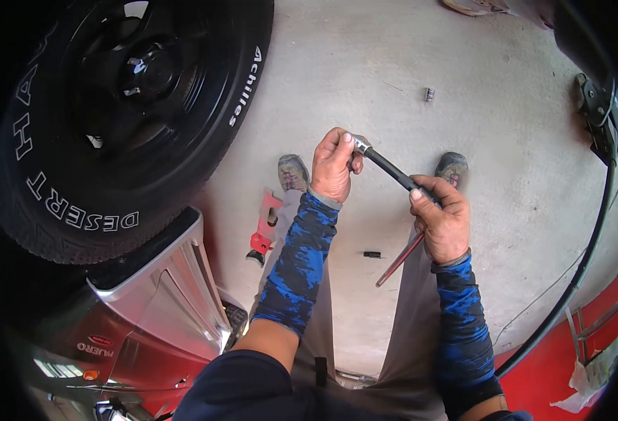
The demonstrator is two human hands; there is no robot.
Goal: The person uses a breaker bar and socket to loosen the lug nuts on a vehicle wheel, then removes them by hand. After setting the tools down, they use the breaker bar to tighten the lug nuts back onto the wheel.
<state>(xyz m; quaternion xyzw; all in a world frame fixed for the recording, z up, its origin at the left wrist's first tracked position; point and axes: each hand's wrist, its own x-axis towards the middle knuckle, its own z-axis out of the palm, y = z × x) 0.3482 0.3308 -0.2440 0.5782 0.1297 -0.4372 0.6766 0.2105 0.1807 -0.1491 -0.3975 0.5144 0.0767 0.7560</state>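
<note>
Both hands are on a socket wrench (391, 168) with a bright metal head and a long black shaft, tilted across the space between them. My left hand (333, 168) pinches the metal head between thumb and fingers. My right hand (444, 217) wraps round the lower part of the shaft. A thin red rod (400, 260) with a dark tip runs down and left from under the right hand; I cannot tell whether it is held. A small black cylindrical piece (371, 255) lies on the floor between my legs. Farther forward a metal socket (429, 94) rests on the concrete.
A large Achilles tyre (235, 77) fills the upper left, above the vehicle's red and silver body (162, 302). A red metal stand (265, 226) is beside my left shoe (293, 172). Along the right runs a black hose (589, 252). Someone's shoe (474, 6) shows at the top.
</note>
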